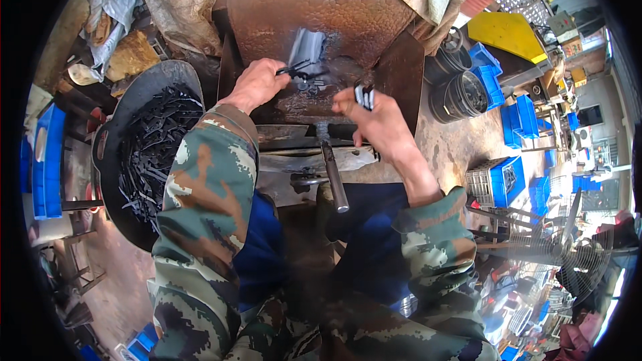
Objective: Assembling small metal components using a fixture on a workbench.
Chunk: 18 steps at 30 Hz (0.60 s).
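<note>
My left hand [255,81] is closed on a few thin black metal strips [299,69], whose ends stick out to the right. To its right, my right hand [380,120] has curled fingers around a small bundle of dark, shiny metal pieces [364,96]. Between the hands is a dark metal work spot [311,85] with small metal parts, partly hidden by the strips. Below it, a metal bar [333,175] with a bright rounded end slopes toward me. A black basin [111,160] at my left holds many loose black strips [155,144].
A rusty metal sheet [294,0] rises behind the work spot, with cloth sacks [184,0] beside it. Black buckets [458,97] stand at the right, near blue plastic bins [525,117]. A fan [578,261] stands at lower right. Another blue bin [49,160] is at far left.
</note>
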Tool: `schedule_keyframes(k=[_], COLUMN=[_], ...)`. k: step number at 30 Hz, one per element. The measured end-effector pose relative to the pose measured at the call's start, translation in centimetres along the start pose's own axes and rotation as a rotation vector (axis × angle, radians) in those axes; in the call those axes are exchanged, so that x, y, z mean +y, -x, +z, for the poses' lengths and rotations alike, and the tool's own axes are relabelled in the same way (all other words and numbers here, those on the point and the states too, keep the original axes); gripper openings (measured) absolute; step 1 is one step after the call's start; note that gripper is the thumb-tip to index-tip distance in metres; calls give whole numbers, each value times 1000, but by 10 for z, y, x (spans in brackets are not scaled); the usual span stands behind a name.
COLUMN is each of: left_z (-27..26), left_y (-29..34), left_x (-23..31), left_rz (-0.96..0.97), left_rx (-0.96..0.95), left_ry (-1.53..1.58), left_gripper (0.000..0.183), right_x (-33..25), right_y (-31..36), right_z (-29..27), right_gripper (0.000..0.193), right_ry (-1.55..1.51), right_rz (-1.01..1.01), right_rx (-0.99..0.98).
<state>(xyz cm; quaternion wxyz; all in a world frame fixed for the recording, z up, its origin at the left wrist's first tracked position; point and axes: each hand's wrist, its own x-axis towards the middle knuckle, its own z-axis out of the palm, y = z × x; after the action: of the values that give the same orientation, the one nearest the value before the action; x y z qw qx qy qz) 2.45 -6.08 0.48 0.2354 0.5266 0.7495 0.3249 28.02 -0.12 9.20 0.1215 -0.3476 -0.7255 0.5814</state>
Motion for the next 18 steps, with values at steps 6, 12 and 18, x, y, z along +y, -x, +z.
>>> schedule_keyframes(k=[6,12,18], left_z=[-11,-6,-10], left_y=[5,16,13], left_x=[43,77,70], left_rz=[-73,-95,-69], left_rx=[-73,-247,-172], left_ry=[498,868,862], left_gripper=[24,27,30], right_x=[-5,1,-10], right_y=[-30,-45,-43], right_z=[-4,6,13], right_gripper=[25,13,11], right_ry=[-483,-553,-586], right_rz=[10,-117,-164], right_rx=[219,232,276])
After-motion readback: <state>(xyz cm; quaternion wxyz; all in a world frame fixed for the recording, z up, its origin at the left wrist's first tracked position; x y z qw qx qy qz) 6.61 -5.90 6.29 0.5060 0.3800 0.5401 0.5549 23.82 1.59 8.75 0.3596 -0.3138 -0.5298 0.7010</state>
